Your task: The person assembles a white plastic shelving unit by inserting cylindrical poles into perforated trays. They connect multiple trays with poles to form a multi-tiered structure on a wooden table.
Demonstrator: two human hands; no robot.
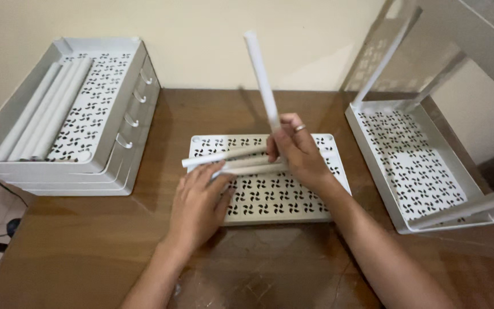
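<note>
- Gripping a white tube (260, 74) upright, the right hand (299, 150) pinches its base above the perforated tray (281, 197).
- Left hand (198, 206) lies spread, pressing loose tubes (224, 155); they may roll off onto the counter (87, 240).

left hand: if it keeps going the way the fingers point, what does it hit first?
The left hand points up and right across the perforated tray. Its fingertips already touch the white tubes lying there; just beyond them is the right hand, holding another tube upright. Depth is unclear.

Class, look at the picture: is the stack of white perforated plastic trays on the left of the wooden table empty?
No: several long white plastic tubes lie side by side in the top tray of the stack.
</note>
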